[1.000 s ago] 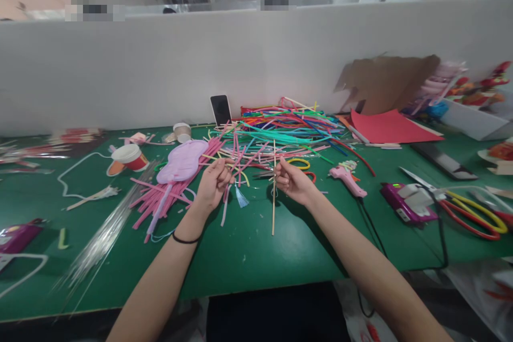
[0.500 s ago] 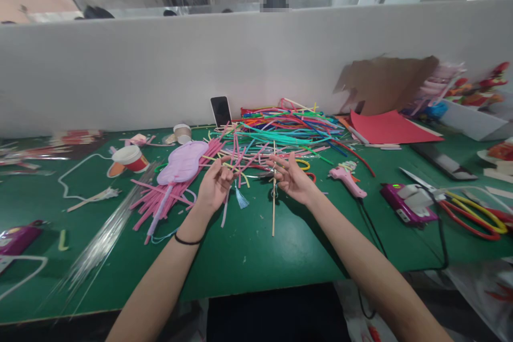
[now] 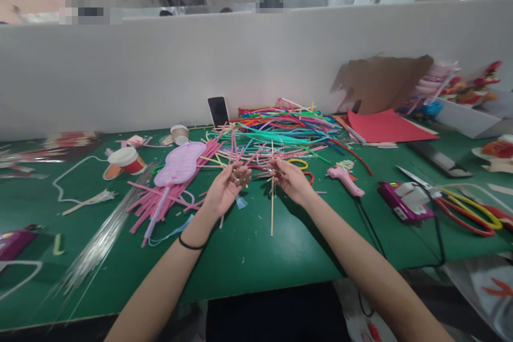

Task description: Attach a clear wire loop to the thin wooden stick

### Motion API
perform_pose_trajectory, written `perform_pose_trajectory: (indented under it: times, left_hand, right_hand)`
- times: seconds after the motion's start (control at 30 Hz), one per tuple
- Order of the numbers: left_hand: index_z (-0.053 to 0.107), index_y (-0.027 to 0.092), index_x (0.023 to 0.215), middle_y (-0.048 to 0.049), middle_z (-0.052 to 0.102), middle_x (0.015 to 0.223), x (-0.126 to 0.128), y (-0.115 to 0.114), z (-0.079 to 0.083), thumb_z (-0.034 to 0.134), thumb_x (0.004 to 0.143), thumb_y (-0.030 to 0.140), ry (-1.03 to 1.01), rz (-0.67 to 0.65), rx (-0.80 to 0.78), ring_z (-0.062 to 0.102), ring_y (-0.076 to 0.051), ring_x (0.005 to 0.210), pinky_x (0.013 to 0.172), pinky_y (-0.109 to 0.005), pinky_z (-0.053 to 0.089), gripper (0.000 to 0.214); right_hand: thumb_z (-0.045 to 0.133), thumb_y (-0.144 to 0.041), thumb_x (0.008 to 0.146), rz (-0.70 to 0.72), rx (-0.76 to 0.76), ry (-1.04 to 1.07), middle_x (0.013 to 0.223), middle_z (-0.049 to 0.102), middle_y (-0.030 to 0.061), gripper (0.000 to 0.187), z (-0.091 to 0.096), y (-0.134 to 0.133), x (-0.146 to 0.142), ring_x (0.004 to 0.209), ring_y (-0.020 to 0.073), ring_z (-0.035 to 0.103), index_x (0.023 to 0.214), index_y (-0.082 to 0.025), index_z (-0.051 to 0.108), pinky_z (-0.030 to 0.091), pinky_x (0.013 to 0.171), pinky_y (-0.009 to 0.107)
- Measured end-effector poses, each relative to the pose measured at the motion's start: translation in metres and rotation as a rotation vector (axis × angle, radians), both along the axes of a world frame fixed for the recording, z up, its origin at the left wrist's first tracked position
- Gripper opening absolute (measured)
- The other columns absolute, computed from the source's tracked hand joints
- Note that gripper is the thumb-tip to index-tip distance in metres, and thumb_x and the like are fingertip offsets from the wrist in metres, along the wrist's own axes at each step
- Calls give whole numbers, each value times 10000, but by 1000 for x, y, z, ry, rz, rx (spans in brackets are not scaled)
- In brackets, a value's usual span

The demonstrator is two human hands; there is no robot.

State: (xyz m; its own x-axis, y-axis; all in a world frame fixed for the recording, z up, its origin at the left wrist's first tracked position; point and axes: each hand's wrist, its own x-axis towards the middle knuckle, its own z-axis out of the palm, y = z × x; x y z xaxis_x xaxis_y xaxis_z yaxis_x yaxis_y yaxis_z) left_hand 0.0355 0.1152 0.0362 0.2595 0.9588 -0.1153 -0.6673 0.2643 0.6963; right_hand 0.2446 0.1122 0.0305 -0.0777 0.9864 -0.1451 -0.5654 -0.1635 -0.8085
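Above the middle of the green table, my left hand (image 3: 227,191) has its fingers curled together, and whatever they pinch is too fine to make out. Facing it, my right hand (image 3: 294,181) is closed, thumb and fingers brought together on something thin that I cannot identify. A slim wooden stick (image 3: 272,211) extends below the right fingertips; whether it is held or lies on the table is unclear. Just under my left hand a light blue tassel (image 3: 241,202) is partly covered. Scissors with a yellow and red handle (image 3: 297,163) lie behind my right hand.
Left of my hands, a lilac fan-shaped piece (image 3: 180,164) rests on pink fuzzy sticks (image 3: 138,208). Behind are a heap of colourful pipe cleaners (image 3: 288,131) and a phone (image 3: 218,111). To the right are a pink glue gun (image 3: 345,179), a purple power strip (image 3: 401,206) and large scissors (image 3: 467,216).
My hands have come slightly closer together. The right fingers, more spread before, are now drawn in. My left hand has shifted right and covers more of the tassel.
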Motion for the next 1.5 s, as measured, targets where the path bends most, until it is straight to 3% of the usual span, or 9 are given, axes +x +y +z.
perform_pose_trajectory:
  times: [0.13, 0.3, 0.5, 0.83, 1.2, 1.3, 1.37, 1.43, 1.5]
  left_hand:
    - [691, 97, 939, -48, 706, 746, -2, -1, 1, 467, 998, 203, -2, -37, -23, 723, -181, 810, 828, -342, 583, 254]
    - [693, 102, 938, 52, 458, 493, -4, -1, 2, 550, 970, 285, 57, -65, 17, 671, -152, 670, 810, -313, 573, 234]
    - [646, 131, 793, 61, 428, 531, -5, -1, 0, 665, 899, 340, 164, -119, 40, 573, -110, 571, 689, -255, 542, 235]
    - [666, 127, 862, 82, 332, 502, -8, -4, 2, 669, 896, 375, 215, -231, 82, 494, -99, 539, 662, -252, 525, 251]
    - [623, 153, 740, 24, 488, 680, -9, -2, 9, 693, 878, 305, 13, -127, 133, 605, -136, 768, 815, -304, 552, 217]
    - [578, 150, 648, -13, 549, 757, -7, -4, 11, 656, 899, 359, 96, -116, 107, 609, -141, 801, 743, -267, 549, 337]
    - [557, 144, 609, -10, 540, 725, -6, -3, 8, 693, 865, 375, 237, -75, 118, 550, -96, 658, 563, -184, 476, 371]
    - [572, 142, 610, 37, 433, 590, -7, -2, 5, 757, 806, 358, 436, -16, 150, 377, -45, 476, 406, -141, 288, 345]
    - [625, 139, 644, 78, 305, 507, -9, 0, 1, 782, 776, 364, 619, 24, 191, 230, -29, 408, 370, -158, 143, 304]
  right_hand:
    - [749, -412, 817, -25, -23, 73, 789, 722, -1, 222, -3, 3, 3, 627, 80, 647, 791, -194, 716, 534, 546, 157]
    - [812, -431, 744, -29, 32, 68, 699, 660, -31, 264, -1, 1, 0, 575, 62, 593, 830, -201, 714, 514, 537, 154]
    - [799, -484, 734, -37, 101, -30, 709, 648, -34, 333, 1, -1, 2, 528, 54, 546, 908, -212, 717, 453, 467, 156]
    - [755, -467, 791, -14, 73, 2, 645, 619, -51, 303, -3, 3, 6, 497, 57, 541, 953, -216, 701, 466, 458, 151]
    - [740, -385, 834, -117, -33, 191, 651, 650, -59, 178, -7, 12, 14, 540, 54, 607, 844, -234, 645, 488, 475, 126]
    - [752, -411, 820, -118, -16, 148, 655, 653, -60, 202, -6, 11, 14, 539, 55, 606, 854, -243, 646, 498, 489, 132]
    - [745, -419, 823, -130, -13, 103, 660, 658, -56, 203, -5, 10, 14, 526, 55, 601, 872, -242, 659, 506, 495, 139]
    - [734, -410, 832, -144, -25, 65, 657, 663, -49, 194, -4, 9, 14, 511, 54, 594, 879, -231, 675, 499, 481, 137]
    - [720, -395, 844, -150, -30, 38, 651, 664, -39, 182, -2, 8, 15, 502, 55, 591, 881, -219, 691, 484, 458, 132]
